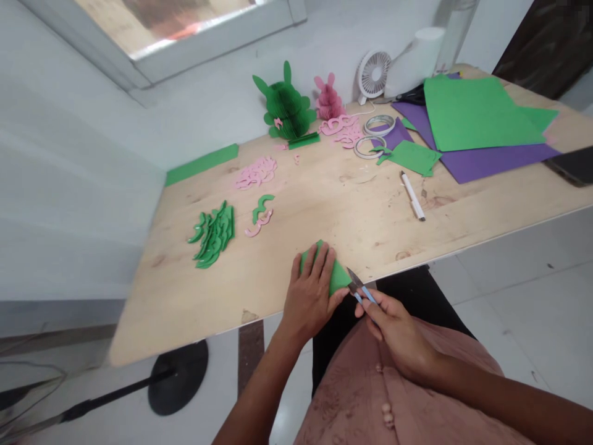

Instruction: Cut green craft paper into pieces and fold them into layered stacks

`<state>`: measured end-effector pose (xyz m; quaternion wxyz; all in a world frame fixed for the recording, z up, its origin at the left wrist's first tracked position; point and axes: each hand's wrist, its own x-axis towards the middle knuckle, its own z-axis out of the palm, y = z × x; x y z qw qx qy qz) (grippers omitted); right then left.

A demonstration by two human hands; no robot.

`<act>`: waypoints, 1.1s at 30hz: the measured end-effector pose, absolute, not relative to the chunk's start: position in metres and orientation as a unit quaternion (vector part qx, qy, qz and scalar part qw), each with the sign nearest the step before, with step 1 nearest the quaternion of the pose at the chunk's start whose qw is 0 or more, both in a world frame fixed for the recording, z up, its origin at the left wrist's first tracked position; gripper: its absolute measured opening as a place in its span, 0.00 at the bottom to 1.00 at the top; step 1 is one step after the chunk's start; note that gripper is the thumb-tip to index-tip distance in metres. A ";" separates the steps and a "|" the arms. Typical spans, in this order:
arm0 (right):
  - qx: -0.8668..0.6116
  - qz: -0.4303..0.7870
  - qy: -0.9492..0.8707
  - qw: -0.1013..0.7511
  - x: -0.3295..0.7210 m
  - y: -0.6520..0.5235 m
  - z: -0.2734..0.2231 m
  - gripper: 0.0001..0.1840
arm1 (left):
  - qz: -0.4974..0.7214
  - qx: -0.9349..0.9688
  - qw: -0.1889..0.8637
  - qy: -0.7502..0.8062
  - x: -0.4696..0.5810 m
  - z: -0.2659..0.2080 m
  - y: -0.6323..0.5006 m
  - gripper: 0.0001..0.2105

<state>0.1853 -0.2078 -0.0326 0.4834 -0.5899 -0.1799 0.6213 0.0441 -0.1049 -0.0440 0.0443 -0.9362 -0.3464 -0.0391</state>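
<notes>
"Scissors with light-blue handles (369,294): who has them?"

"Right hand (391,324), lower middle of the frame. Its fingers are closed round the handles, and the metal blades stand parted at the corner of a bright green, straight-edged piece of paper (340,279). I can't tell whether they bite into it."

"And the left hand (311,293)?"

"Laid flat over that paper, fingers stretched out, thumb by its lower edge. The paper lies just below the frame's centre, near the front edge of a pale wooden surface (319,204)."

"What's left of centre?"

"A heap of curved green paper cutouts (215,238), with a heap of pale pink paper cutouts (256,173) above and to the right. Between those and the hands lie a wavy green strip (262,208) and a wavy pink strip (259,224), close together."

"Top of the frame?"

"A dark green pleated-paper rabbit (290,110) beside a smaller pink one (329,102), then a round white fan (374,75)."

"Upper right?"

"Large green sheets (477,114) over purple sheets (491,165), and nearer the middle a white pen (412,196)."
</notes>
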 end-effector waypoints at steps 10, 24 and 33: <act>-0.583 0.627 -0.179 0.485 0.184 -0.210 -0.042 0.16 | -0.035 -0.936 0.037 -0.349 0.044 -0.044 -0.105 0.32; -0.598 0.618 -0.203 0.468 0.185 -0.209 -0.037 0.16 | -0.041 -0.937 0.047 -0.344 0.044 -0.045 -0.105 0.32; -0.605 0.608 -0.208 0.470 0.186 -0.208 -0.035 0.18 | -0.055 -0.938 0.041 -0.340 0.043 -0.045 -0.105 0.31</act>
